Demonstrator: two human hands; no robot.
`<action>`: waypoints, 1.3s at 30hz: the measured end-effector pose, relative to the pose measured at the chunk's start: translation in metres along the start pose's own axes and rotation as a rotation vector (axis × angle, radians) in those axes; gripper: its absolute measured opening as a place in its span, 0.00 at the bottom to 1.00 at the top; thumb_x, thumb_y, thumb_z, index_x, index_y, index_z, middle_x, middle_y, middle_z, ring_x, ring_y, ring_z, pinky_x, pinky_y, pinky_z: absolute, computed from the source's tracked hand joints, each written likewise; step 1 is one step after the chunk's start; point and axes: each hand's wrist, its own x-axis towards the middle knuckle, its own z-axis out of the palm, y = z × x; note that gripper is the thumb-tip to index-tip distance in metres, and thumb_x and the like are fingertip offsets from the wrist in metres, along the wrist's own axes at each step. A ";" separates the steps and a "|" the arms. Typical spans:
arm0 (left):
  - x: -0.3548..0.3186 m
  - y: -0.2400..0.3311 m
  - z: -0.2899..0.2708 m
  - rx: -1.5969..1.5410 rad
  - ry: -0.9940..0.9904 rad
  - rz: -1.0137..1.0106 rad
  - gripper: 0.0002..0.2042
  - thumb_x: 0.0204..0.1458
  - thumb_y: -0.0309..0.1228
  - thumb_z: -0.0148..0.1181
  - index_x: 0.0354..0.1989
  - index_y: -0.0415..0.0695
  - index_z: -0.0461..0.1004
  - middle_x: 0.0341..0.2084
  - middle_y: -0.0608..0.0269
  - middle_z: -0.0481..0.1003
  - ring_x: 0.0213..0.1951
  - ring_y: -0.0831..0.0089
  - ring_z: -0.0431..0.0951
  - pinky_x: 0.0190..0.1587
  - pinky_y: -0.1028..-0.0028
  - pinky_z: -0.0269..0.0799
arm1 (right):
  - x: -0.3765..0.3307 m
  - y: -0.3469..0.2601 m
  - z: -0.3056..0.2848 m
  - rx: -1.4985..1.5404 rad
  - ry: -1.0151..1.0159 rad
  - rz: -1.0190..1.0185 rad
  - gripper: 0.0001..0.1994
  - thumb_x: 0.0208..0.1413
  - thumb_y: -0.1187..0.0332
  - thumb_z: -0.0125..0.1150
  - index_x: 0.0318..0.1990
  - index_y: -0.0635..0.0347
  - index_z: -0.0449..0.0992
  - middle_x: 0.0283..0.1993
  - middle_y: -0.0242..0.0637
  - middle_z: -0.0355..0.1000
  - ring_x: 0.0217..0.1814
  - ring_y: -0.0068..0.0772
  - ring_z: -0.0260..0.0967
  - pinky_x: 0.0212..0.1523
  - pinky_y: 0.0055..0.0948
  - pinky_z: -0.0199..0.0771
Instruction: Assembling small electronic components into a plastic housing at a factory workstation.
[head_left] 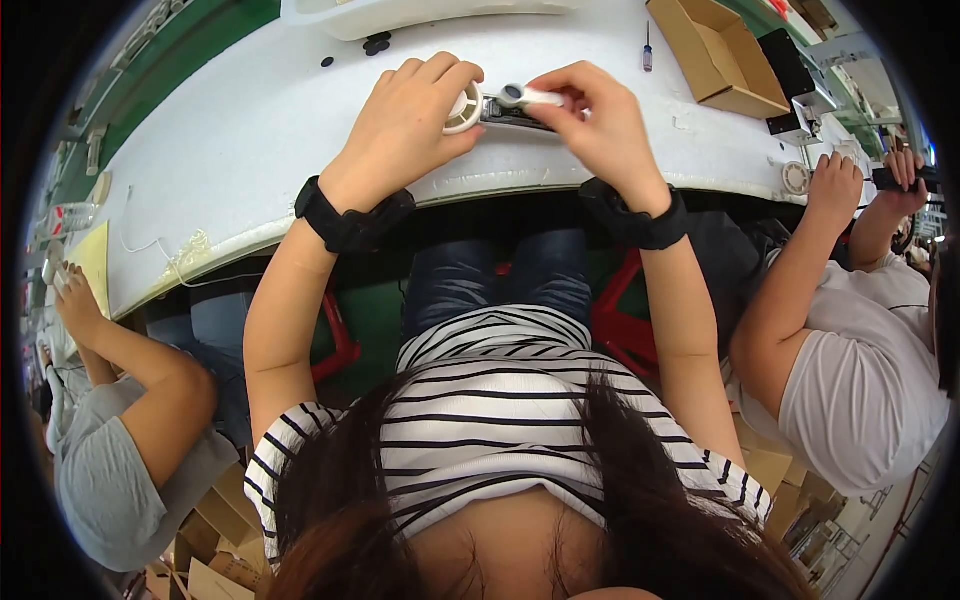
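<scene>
Two hands are working one small assembly right at the near edge of the white bench (250, 130), so going left to right: over on the far left a neighbour in a grey shirt (110, 480) is reaching a hand toward the bench end. Then the left hand (405, 125) is coming in, black wristband (350, 220) on the wrist, fingers curled together over a round cream-coloured wheel (465, 108) and gripping it from the left side. The wheel is sitting on the left end of a dark, narrow part (510, 112) that is lying with its long axis running left to right, pretty much parallel to the bench edge.

Next, the right hand (600, 125) is closing in from the other end, thumb and forefinger pinching a small white piece with a grey round end (525, 96) just above the dark part. So the assembly is sitting between the two hands, touching both. The left hand is owning the wheel end and the right hand is nearer the white piece.

Further right, a small screwdriver (647, 48) is lying well apart up the bench, beside an open cardboard box (715, 55), and at the far right a person in a white shirt (860, 380) is handling something dark.
</scene>
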 end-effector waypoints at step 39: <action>0.009 -0.013 0.001 -0.177 -0.014 0.045 0.21 0.42 0.25 0.65 0.47 0.45 0.71 0.46 0.62 0.72 0.47 0.61 0.71 0.50 0.66 0.68 | 0.007 -0.064 -0.062 0.142 0.078 -0.149 0.07 0.53 0.75 0.61 0.39 0.68 0.76 0.33 0.32 0.74 0.31 0.16 0.66 0.31 0.16 0.66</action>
